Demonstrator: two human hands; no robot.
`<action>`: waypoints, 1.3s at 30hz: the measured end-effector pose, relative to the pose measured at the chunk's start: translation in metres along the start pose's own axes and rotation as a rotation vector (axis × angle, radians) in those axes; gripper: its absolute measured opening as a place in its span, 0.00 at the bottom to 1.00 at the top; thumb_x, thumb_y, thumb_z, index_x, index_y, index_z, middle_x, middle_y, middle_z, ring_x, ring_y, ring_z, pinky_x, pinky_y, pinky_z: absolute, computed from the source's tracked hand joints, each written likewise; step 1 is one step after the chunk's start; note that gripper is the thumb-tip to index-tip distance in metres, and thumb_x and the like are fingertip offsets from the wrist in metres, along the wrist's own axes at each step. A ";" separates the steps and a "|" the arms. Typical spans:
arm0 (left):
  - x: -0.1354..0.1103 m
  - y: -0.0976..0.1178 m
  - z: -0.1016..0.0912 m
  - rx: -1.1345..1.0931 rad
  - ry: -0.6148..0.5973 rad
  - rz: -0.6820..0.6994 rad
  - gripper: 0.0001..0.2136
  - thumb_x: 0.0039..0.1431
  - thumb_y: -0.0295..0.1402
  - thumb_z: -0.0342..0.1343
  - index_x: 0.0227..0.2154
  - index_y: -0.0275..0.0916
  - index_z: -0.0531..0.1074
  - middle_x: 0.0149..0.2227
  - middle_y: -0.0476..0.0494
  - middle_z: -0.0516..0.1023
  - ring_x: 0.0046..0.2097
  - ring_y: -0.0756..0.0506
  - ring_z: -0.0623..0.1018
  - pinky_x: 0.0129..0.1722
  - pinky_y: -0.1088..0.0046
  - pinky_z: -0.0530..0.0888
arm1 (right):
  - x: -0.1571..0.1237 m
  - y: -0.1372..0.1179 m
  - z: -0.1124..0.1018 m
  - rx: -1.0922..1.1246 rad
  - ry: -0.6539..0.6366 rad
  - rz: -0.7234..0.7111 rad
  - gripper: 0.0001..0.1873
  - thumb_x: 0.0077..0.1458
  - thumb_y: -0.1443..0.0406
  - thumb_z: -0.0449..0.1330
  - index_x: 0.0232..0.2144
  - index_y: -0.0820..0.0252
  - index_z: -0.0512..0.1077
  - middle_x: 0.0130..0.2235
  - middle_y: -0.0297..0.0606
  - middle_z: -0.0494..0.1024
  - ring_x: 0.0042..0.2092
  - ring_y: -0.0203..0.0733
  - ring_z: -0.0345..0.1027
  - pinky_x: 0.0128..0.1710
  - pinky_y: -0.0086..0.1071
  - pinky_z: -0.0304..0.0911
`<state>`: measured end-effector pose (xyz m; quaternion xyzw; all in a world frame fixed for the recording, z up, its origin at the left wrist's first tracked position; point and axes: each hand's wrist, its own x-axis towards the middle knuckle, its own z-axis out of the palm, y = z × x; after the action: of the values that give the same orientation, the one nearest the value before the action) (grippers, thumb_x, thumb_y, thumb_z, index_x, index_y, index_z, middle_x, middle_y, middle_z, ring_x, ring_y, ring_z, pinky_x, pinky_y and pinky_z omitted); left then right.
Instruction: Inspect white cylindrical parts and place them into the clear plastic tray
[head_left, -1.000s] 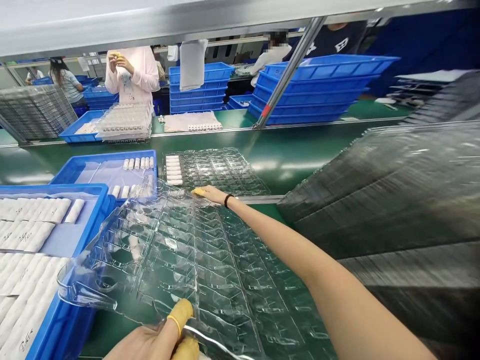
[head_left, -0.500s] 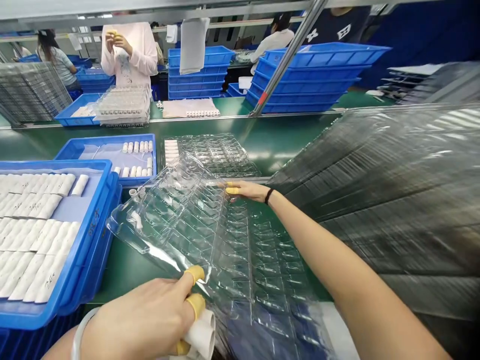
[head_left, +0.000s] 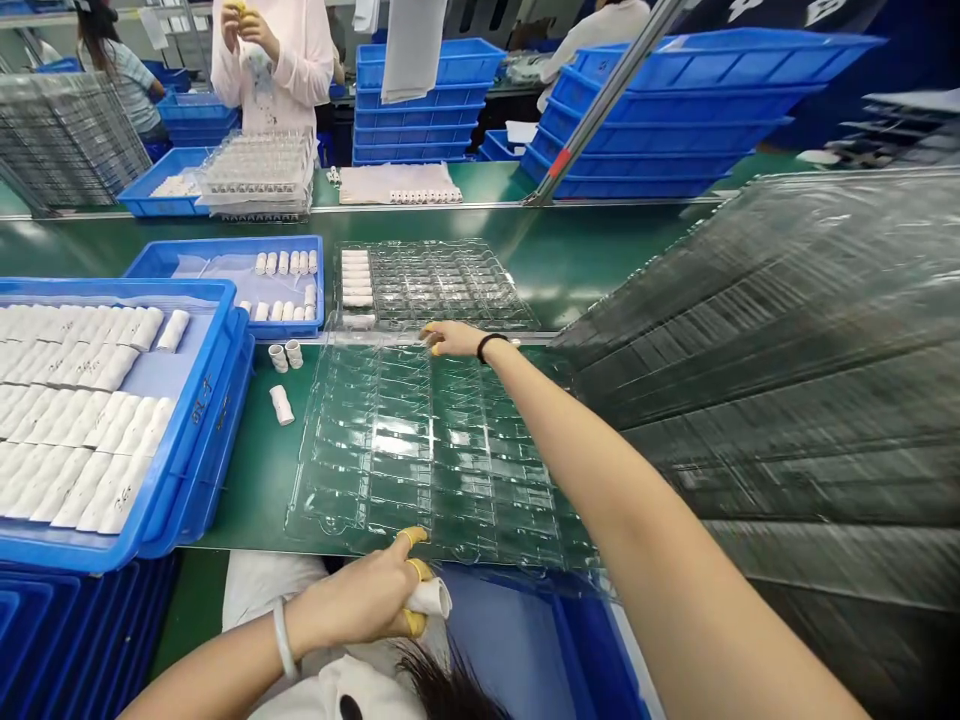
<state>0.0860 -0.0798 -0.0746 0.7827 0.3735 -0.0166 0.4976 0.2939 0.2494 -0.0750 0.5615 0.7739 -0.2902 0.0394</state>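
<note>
At bottom centre, the left hand [head_left: 349, 600] pinches a white tube [head_left: 431, 598] between yellow finger cots [head_left: 414, 570]. The right hand [head_left: 459, 340] lies spread, fingertips at the far edge of a clear plastic blister tray [head_left: 375, 450], which sits flat on the green workbench [head_left: 247, 500]. Just left of it are loose white tubes [head_left: 281, 405], two upright, one lying. Beyond, a second clear tray [head_left: 442, 285] holds a column of tubes. A blue bin [head_left: 199, 400] of white tubes fills the left.
</note>
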 end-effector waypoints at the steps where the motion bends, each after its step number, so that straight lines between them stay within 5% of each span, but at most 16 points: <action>1: 0.006 -0.009 0.006 -0.054 0.029 0.013 0.09 0.55 0.27 0.58 0.39 0.36 0.72 0.59 0.36 0.70 0.63 0.36 0.70 0.58 0.63 0.72 | 0.005 -0.007 0.008 -0.037 0.014 0.009 0.16 0.64 0.64 0.61 0.52 0.63 0.71 0.50 0.43 0.77 0.49 0.44 0.74 0.52 0.44 0.70; 4: 0.013 -0.027 0.014 -0.184 0.138 0.015 0.05 0.55 0.25 0.56 0.35 0.35 0.73 0.48 0.37 0.76 0.69 0.39 0.61 0.62 0.67 0.67 | 0.012 -0.025 0.038 -0.117 0.103 0.033 0.19 0.65 0.58 0.60 0.54 0.61 0.71 0.55 0.45 0.73 0.54 0.48 0.70 0.56 0.50 0.67; 6: 0.009 -0.031 0.010 -0.280 0.212 0.008 0.05 0.56 0.27 0.57 0.36 0.35 0.74 0.48 0.36 0.77 0.68 0.39 0.63 0.61 0.66 0.67 | 0.011 -0.035 0.056 -0.120 0.198 0.034 0.21 0.65 0.57 0.60 0.56 0.61 0.70 0.58 0.46 0.71 0.58 0.50 0.67 0.60 0.54 0.62; 11: -0.006 -0.034 -0.019 -0.822 0.483 -0.175 0.15 0.55 0.40 0.61 0.39 0.33 0.74 0.41 0.36 0.81 0.44 0.40 0.80 0.46 0.64 0.75 | -0.015 -0.065 0.087 0.063 0.486 -0.026 0.21 0.67 0.65 0.52 0.59 0.69 0.66 0.61 0.61 0.67 0.65 0.60 0.57 0.65 0.61 0.47; 13: -0.010 -0.038 -0.036 -1.089 0.654 -0.245 0.18 0.52 0.43 0.63 0.38 0.33 0.75 0.36 0.37 0.82 0.39 0.41 0.80 0.40 0.67 0.74 | -0.039 -0.083 0.101 0.185 0.535 -0.079 0.22 0.68 0.65 0.47 0.59 0.69 0.67 0.57 0.61 0.72 0.59 0.58 0.66 0.60 0.58 0.57; 15: -0.013 -0.043 -0.054 -1.240 0.859 -0.230 0.19 0.48 0.45 0.66 0.35 0.32 0.76 0.34 0.38 0.81 0.36 0.43 0.79 0.37 0.69 0.73 | -0.070 -0.104 0.118 0.322 0.502 -0.163 0.23 0.70 0.60 0.42 0.57 0.65 0.69 0.46 0.51 0.79 0.44 0.48 0.76 0.47 0.44 0.70; 18: -0.020 -0.048 -0.077 -1.288 1.038 -0.141 0.20 0.44 0.45 0.69 0.33 0.32 0.77 0.32 0.41 0.80 0.34 0.45 0.77 0.34 0.72 0.70 | -0.116 -0.137 0.143 0.512 0.418 -0.285 0.28 0.71 0.54 0.38 0.53 0.62 0.71 0.38 0.41 0.80 0.31 0.37 0.75 0.31 0.31 0.70; 23: -0.037 -0.049 -0.090 -1.014 1.005 -0.008 0.22 0.51 0.48 0.67 0.40 0.34 0.76 0.38 0.42 0.78 0.37 0.47 0.74 0.38 0.73 0.70 | -0.152 -0.177 0.153 0.882 0.396 -0.471 0.24 0.57 0.54 0.64 0.52 0.60 0.72 0.32 0.36 0.76 0.28 0.35 0.65 0.28 0.30 0.65; 29: -0.060 -0.045 -0.086 -0.859 1.136 0.047 0.19 0.59 0.50 0.60 0.44 0.39 0.73 0.35 0.46 0.74 0.33 0.49 0.70 0.37 0.73 0.70 | -0.166 -0.195 0.145 0.948 0.480 -0.482 0.12 0.54 0.63 0.64 0.43 0.56 0.75 0.32 0.34 0.73 0.29 0.34 0.62 0.30 0.30 0.62; 33: -0.070 -0.042 -0.090 -0.903 1.106 0.112 0.18 0.58 0.46 0.63 0.44 0.38 0.76 0.36 0.44 0.77 0.34 0.49 0.73 0.37 0.74 0.71 | -0.174 -0.200 0.148 1.236 0.309 -0.357 0.16 0.53 0.56 0.67 0.40 0.58 0.74 0.30 0.34 0.73 0.29 0.35 0.65 0.29 0.30 0.63; 36: -0.073 -0.033 -0.097 -1.108 1.033 0.042 0.16 0.58 0.40 0.64 0.46 0.37 0.77 0.35 0.45 0.78 0.33 0.50 0.74 0.34 0.77 0.71 | -0.177 -0.202 0.148 1.463 0.106 -0.247 0.23 0.52 0.49 0.67 0.41 0.60 0.74 0.31 0.36 0.77 0.27 0.35 0.65 0.25 0.28 0.60; 39: -0.073 -0.022 -0.103 -1.295 0.966 -0.041 0.14 0.53 0.33 0.65 0.43 0.35 0.79 0.37 0.44 0.80 0.34 0.49 0.75 0.34 0.77 0.72 | -0.177 -0.202 0.145 1.575 0.049 -0.189 0.26 0.50 0.47 0.68 0.40 0.62 0.75 0.28 0.36 0.78 0.23 0.31 0.60 0.21 0.25 0.54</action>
<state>-0.0155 -0.0351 -0.0107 0.2530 0.4971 0.5338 0.6355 0.1400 -0.0127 -0.0444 0.3625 0.3858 -0.7421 -0.4112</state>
